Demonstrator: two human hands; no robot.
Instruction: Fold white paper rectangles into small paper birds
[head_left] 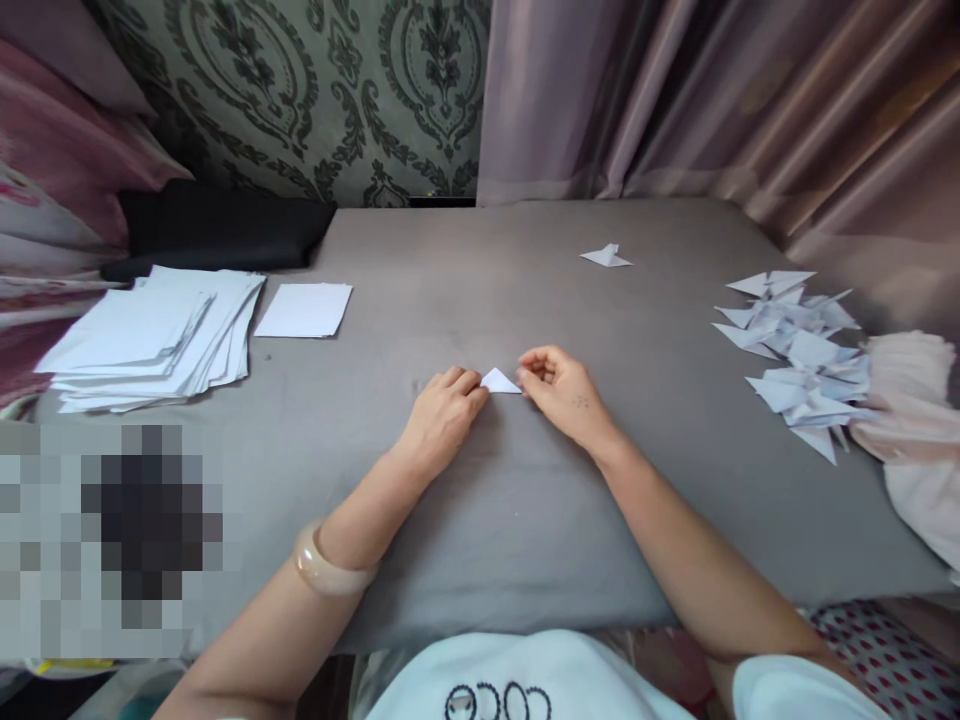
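A small piece of white paper folded into a triangle (500,381) lies on the grey cloth in front of me, its point facing away. My left hand (448,410) has its fingers closed on the triangle's left corner and partly covers it. At the opposite corner, the thumb and forefinger of my right hand (561,393) pinch the paper's edge, with the other fingers curled. Beyond my right hand sits a single folded paper figure (607,256) with pointed ends.
Uneven stacks of white paper (150,335) lie at the left, beside a smaller pile of square sheets (304,310). A black folded item (225,230) is behind them. Several folded paper figures (802,345) are heaped at the right, next to pale fabric (911,420). Curtains (637,100) hang behind.
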